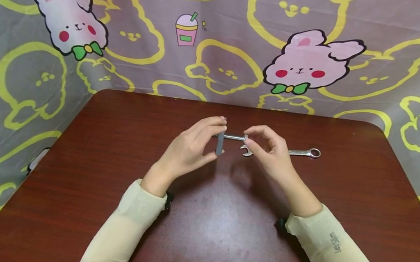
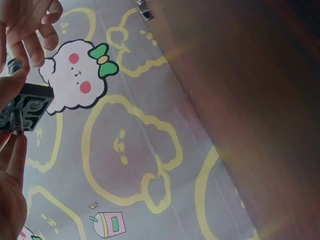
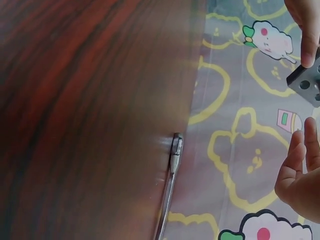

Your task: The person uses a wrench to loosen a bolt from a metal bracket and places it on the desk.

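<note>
My left hand (image 1: 194,142) holds a grey rectangular block (image 1: 220,144) upright by its edges, fingers above and thumb below. A silver bolt (image 1: 234,137) runs sideways through the block. Its threaded end (image 2: 16,120) pokes out of the recessed face in the left wrist view. My right hand (image 1: 273,152) pinches the bolt's head between thumb and index finger, a short way right of the block. Round holes show in the block (image 3: 305,82) in the right wrist view. A silver combination wrench (image 1: 304,153) lies on the table behind my right hand, which hides its middle.
The dark red-brown wooden table (image 1: 119,156) has rounded far corners. A patterned curtain (image 1: 217,33) with cartoon rabbits and yellow outlines hangs round its back and sides. Dark bands (image 1: 281,224) sit at both cuffs.
</note>
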A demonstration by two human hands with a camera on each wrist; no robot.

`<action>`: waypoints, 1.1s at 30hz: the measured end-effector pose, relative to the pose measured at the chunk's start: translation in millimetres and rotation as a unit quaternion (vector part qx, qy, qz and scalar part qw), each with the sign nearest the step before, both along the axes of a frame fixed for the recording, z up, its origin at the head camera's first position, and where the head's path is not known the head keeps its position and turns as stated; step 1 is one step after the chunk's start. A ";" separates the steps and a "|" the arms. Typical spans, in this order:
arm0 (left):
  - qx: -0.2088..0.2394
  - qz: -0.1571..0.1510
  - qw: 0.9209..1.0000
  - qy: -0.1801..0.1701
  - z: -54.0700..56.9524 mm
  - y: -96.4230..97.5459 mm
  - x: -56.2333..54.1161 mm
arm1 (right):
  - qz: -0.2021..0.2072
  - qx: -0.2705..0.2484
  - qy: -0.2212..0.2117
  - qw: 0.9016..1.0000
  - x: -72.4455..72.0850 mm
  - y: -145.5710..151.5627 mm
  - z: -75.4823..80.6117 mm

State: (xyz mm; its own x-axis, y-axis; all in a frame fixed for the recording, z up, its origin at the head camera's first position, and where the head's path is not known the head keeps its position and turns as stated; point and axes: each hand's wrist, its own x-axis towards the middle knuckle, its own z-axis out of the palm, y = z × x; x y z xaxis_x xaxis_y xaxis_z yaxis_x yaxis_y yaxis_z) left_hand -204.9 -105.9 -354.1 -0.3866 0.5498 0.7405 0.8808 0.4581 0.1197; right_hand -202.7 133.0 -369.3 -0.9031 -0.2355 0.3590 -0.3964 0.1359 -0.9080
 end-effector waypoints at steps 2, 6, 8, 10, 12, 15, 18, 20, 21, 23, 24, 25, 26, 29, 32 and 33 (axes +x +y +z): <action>-0.006 0.000 1.000 0.015 0.1 -2.0 0.8 | -0.001 0.007 -0.004 1.000 0.2 -0.4 -1.1; -0.018 -0.002 0.999 0.031 0.6 -4.4 2.6 | -0.001 0.024 -0.006 1.000 1.5 0.0 -2.3; -0.022 -0.003 0.999 0.035 0.1 -4.7 3.4 | 0.005 0.026 -0.008 1.000 1.9 0.4 -2.5; -0.025 -0.005 0.999 0.038 -0.7 -4.4 4.3 | 0.006 0.031 -0.009 0.999 2.2 1.0 -2.1; -0.028 -0.004 0.999 0.042 -1.2 -4.0 5.7 | 0.009 0.036 -0.014 0.999 3.1 1.7 -1.6; -0.033 0.000 0.998 0.046 -2.2 -4.0 7.9 | 0.012 0.043 -0.021 0.999 5.9 2.8 0.0; -0.040 0.003 0.998 0.046 -2.0 -4.8 10.9 | 0.015 0.051 -0.012 0.999 10.5 3.2 1.8; -0.045 0.002 0.998 0.042 -2.2 -5.9 12.6 | 0.017 0.052 0.002 0.999 13.6 2.6 1.8; -0.046 0.002 0.998 0.040 -2.4 -6.3 13.5 | 0.018 0.053 0.009 0.998 15.2 2.2 1.7; -0.049 0.000 0.998 0.033 -2.6 -7.1 14.7 | 0.019 0.055 0.024 0.998 18.0 1.5 0.8; -0.048 -0.002 0.998 0.028 -3.0 -7.6 15.2 | 0.018 0.057 0.031 0.998 19.2 1.3 0.5; -0.049 -0.004 0.999 0.024 -3.6 -7.9 15.4 | 0.017 0.061 0.038 0.997 20.3 1.3 -0.1; -0.048 -0.006 0.999 0.020 -4.2 -8.2 15.5 | 0.016 0.064 0.045 0.997 21.3 1.4 -0.5; -0.047 -0.012 0.999 0.006 -4.8 -8.5 15.8 | 0.021 0.071 0.064 0.995 23.3 2.4 -1.5; -0.049 -0.014 0.999 -0.003 -4.7 -8.5 16.4 | 0.036 0.069 0.073 0.994 24.3 4.0 -1.4; -0.050 -0.014 0.999 -0.004 -4.8 -8.5 16.6 | 0.041 0.068 0.072 0.994 24.6 4.8 -1.4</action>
